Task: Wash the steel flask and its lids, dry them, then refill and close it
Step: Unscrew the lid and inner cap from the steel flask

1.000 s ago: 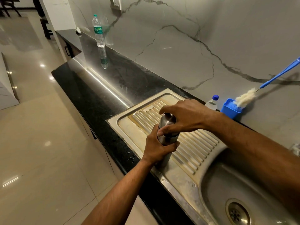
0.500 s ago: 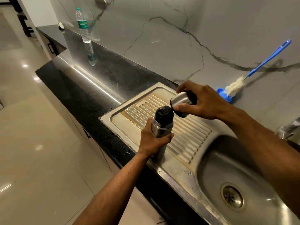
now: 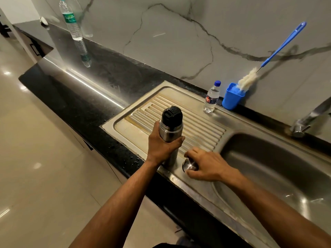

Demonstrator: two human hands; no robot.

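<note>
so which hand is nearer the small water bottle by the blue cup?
Left. The left hand grips the flask on the drainboard, nearer the small water bottle. The right hand is at the steel cap near the front edge, farther away.

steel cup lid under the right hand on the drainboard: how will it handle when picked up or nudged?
The steel cup lid is shiny polished metal, so probably stiff and slick, more so if wet. It looks small and hollow, likely light. It sits mouth-down by the ridged drainboard, so it should slide rather than roll. The right hand rests over it.
</note>
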